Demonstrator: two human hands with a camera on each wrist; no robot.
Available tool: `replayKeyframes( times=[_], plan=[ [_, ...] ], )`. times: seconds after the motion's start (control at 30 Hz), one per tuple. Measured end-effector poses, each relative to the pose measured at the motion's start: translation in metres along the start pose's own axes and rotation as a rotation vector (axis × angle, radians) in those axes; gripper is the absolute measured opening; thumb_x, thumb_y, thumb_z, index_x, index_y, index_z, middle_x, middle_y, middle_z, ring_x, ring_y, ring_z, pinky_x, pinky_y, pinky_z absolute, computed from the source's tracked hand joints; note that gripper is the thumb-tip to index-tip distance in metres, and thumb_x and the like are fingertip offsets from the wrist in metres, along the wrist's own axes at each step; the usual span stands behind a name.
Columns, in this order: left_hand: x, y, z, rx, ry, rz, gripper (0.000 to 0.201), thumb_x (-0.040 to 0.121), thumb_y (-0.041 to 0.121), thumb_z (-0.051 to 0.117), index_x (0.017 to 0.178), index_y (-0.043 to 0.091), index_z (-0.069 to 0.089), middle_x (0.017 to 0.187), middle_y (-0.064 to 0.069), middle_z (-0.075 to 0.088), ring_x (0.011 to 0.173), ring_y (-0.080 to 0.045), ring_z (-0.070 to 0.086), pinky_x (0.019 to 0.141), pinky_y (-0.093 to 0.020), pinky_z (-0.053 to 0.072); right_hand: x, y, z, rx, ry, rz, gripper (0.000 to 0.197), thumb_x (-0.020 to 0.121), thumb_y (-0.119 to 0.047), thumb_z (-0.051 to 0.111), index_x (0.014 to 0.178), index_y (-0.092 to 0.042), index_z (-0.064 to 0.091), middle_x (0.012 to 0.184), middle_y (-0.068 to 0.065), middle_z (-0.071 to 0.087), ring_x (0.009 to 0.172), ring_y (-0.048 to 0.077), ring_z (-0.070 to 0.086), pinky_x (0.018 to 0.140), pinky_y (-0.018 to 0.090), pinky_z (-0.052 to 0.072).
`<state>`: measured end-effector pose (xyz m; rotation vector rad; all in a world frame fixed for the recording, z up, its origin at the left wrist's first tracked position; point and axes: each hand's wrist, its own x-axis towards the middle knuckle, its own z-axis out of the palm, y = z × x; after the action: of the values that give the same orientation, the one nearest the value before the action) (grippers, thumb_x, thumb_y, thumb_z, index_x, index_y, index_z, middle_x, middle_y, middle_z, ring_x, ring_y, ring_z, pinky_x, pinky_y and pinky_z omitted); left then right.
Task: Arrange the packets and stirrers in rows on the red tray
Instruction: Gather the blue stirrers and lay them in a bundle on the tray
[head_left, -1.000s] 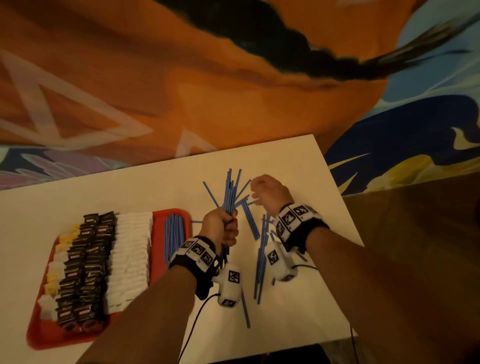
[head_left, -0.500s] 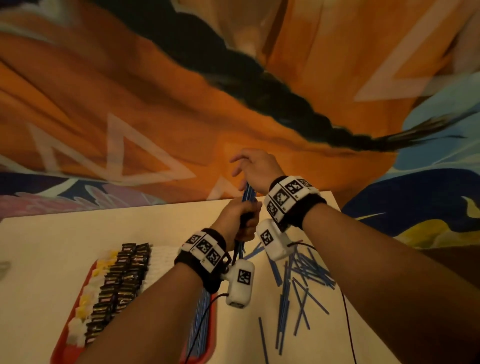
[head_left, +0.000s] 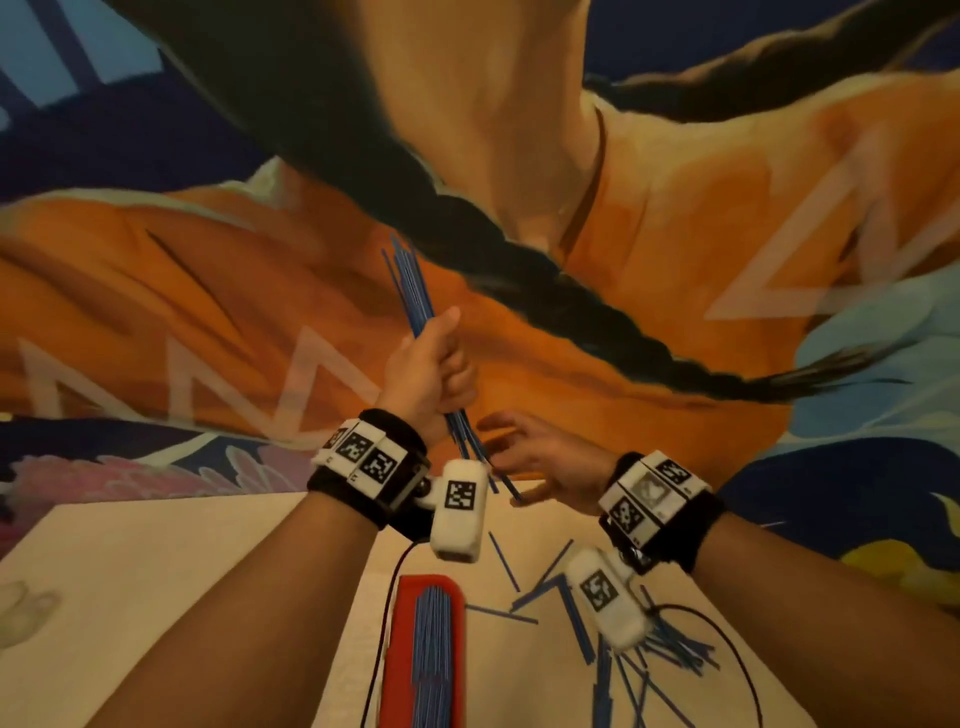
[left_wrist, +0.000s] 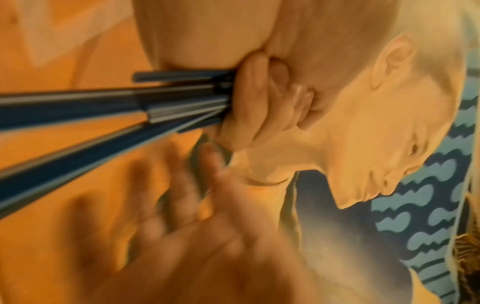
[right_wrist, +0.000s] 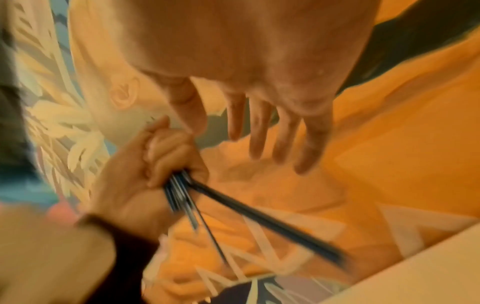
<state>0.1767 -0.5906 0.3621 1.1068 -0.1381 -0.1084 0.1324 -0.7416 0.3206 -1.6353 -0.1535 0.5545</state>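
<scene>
My left hand is raised above the table and grips a bundle of blue stirrers in its fist; the bundle sticks out above and below the hand. My right hand is just below and to the right, fingers straight and spread, near the lower ends of the bundle. It holds nothing. A red tray at the bottom holds a row of blue stirrers. The packets are out of view.
Several loose blue stirrers lie scattered on the white table to the right of the tray. Black cables from the wrist cameras trail over the table. A painted mural wall stands behind.
My left hand has lifted the bundle of stirrers higher. My right hand has let go of the top of the bundle and dropped below it, fingers spread. The head view has tilted up.
</scene>
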Motion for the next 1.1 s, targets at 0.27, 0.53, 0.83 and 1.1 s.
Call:
replayKeyframes(
  times=[0.27,0.53,0.83,1.1],
  plan=[
    [-0.007,0.03,0.002,-0.071,-0.035,0.083,0.049,0.104,0.029,0.044,0.06,0.018,0.024,0.043,0.005,0.02,0.034,-0.008,0.018,0.034,-0.02,0.014,0.007,-0.025,0.042,-0.25,0.013,0.024,0.022,0.101,-0.04,0.042,0.087,-0.027,0.053,0.065,-0.001,0.042,0.057,0.014,0.038,0.054,0.029,0.035],
    [-0.006,0.037,-0.016,-0.315,-0.007,0.069,0.051,0.102,0.032,0.047,0.056,0.018,0.031,0.041,0.006,0.024,0.031,-0.007,0.023,0.032,-0.019,0.024,0.0,-0.031,0.038,-0.427,-0.023,-0.108,0.045,0.105,-0.04,0.033,0.067,-0.018,0.045,0.051,-0.004,0.037,0.046,0.012,0.036,0.05,0.03,0.031],
    [0.001,0.052,-0.05,-0.42,0.164,0.096,0.06,0.103,0.034,0.045,0.045,0.022,0.035,0.041,0.007,0.021,0.03,-0.006,0.016,0.029,-0.019,0.013,-0.018,-0.019,0.013,-0.384,0.034,-0.071,0.049,0.106,-0.034,0.032,0.068,-0.015,0.057,0.053,-0.001,0.032,0.048,0.013,0.028,0.047,0.025,0.027],
    [-0.019,0.012,-0.019,-0.017,0.11,-0.051,0.055,0.089,0.064,0.054,0.059,0.024,0.032,0.046,0.005,0.021,0.034,-0.009,0.018,0.036,-0.019,0.012,-0.01,-0.061,0.027,-0.626,0.378,-0.214,0.051,0.105,-0.041,0.029,0.074,-0.014,0.059,0.054,0.007,0.056,0.046,0.02,0.051,0.05,0.031,0.045]
  ],
)
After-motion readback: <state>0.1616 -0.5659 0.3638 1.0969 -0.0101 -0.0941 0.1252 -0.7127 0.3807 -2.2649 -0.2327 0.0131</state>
